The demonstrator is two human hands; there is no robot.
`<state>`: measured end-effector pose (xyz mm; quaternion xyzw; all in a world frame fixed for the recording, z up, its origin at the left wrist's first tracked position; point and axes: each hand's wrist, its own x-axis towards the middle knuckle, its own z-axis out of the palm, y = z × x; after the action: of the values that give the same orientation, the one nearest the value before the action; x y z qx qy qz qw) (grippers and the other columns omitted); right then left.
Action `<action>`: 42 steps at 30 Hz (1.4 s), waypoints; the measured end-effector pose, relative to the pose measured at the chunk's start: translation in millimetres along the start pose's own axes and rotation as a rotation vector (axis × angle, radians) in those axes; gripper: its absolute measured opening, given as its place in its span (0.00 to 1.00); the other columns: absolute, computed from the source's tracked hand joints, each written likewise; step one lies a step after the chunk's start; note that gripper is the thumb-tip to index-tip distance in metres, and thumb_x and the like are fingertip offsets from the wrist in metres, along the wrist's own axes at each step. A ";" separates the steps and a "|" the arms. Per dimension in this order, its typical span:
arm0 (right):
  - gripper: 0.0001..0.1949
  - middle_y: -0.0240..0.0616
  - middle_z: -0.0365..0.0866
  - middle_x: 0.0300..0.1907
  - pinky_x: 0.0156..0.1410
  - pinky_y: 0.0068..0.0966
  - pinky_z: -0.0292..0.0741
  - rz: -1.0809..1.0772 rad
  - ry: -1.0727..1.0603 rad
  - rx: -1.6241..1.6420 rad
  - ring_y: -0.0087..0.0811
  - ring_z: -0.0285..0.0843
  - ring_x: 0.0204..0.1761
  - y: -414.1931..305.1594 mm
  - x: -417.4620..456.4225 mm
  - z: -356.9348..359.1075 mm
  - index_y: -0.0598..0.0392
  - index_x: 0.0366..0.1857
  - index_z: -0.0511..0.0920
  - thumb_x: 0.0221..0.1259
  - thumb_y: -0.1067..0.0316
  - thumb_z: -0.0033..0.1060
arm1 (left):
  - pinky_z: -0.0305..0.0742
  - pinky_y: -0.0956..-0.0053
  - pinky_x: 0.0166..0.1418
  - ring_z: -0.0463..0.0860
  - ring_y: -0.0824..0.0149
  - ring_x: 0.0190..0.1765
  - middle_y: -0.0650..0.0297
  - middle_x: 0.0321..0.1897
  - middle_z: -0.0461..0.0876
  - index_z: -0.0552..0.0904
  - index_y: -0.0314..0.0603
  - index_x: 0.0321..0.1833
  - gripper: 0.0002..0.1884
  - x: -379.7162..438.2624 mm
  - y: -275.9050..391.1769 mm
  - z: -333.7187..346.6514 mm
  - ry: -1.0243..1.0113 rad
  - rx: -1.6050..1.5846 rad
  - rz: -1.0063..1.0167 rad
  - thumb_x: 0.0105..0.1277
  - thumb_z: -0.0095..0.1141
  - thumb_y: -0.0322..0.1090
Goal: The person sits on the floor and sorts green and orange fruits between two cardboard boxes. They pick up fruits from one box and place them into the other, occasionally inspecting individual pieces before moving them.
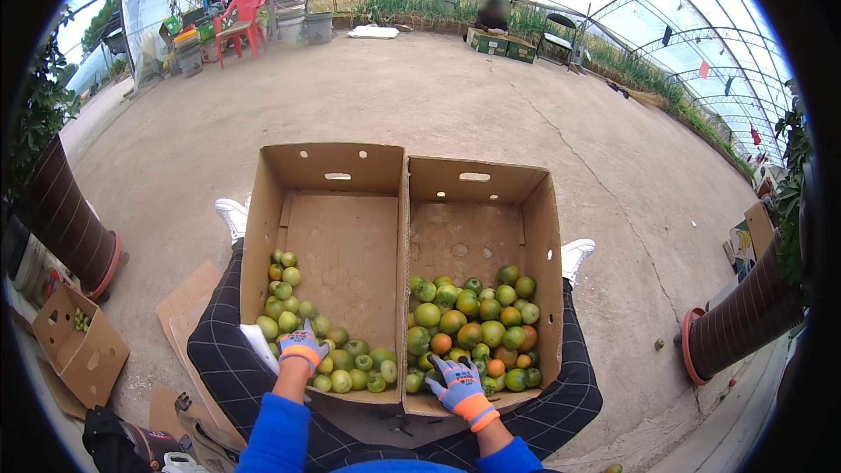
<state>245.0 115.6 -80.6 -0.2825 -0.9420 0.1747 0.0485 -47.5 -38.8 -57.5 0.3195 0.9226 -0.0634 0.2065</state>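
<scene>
Two open cardboard boxes stand side by side between my legs. The left box (335,167) holds green tomatoes (341,360) along its left side and near end. More tomatoes, green with several turning orange (469,335), cover the near half of the right box (479,177). My left hand (302,345), in a grey and orange work glove, rests on the tomatoes at the near left of the left box. My right hand (457,383), gloved alike, reaches over the near edge of the right box, its fingertips among the tomatoes. Whether either hand grips a tomato cannot be told.
Large potted plants stand left (72,223) and right (742,315). A smaller cardboard box (92,355) with green fruit sits at lower left, near a bag (144,443). Further off are a red plastic chair (243,23), buckets (319,28), and a person (491,16) behind green cartons (491,44).
</scene>
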 end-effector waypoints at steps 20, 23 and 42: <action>0.28 0.41 0.78 0.54 0.69 0.46 0.56 0.031 -0.052 0.061 0.50 0.68 0.62 2.6 0.9 3.4 0.42 0.64 0.69 0.61 0.43 0.52 | 0.68 0.60 0.62 0.77 0.54 0.60 0.50 0.58 0.77 0.59 0.44 0.73 0.39 -5.7 7.3 1.3 -0.039 0.024 0.051 0.62 0.48 0.56; 0.28 0.41 0.78 0.54 0.69 0.46 0.56 0.026 -0.044 0.059 0.50 0.68 0.62 3.0 0.4 3.3 0.42 0.64 0.69 0.61 0.43 0.52 | 0.66 0.59 0.64 0.76 0.53 0.60 0.49 0.58 0.77 0.64 0.41 0.70 0.39 -4.4 8.2 1.0 -0.060 -0.042 0.040 0.60 0.52 0.58; 0.28 0.40 0.77 0.55 0.69 0.47 0.55 0.021 -0.060 0.068 0.50 0.67 0.63 5.0 1.1 4.9 0.42 0.64 0.68 0.61 0.43 0.51 | 0.72 0.59 0.59 0.80 0.52 0.55 0.49 0.53 0.80 0.65 0.44 0.70 0.36 -3.8 8.7 1.9 -0.024 -0.005 0.090 0.61 0.50 0.55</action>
<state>245.8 118.6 -87.0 -0.2852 -0.9335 0.2155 0.0282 -38.7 -34.6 -57.5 0.3594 0.9050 -0.0555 0.2209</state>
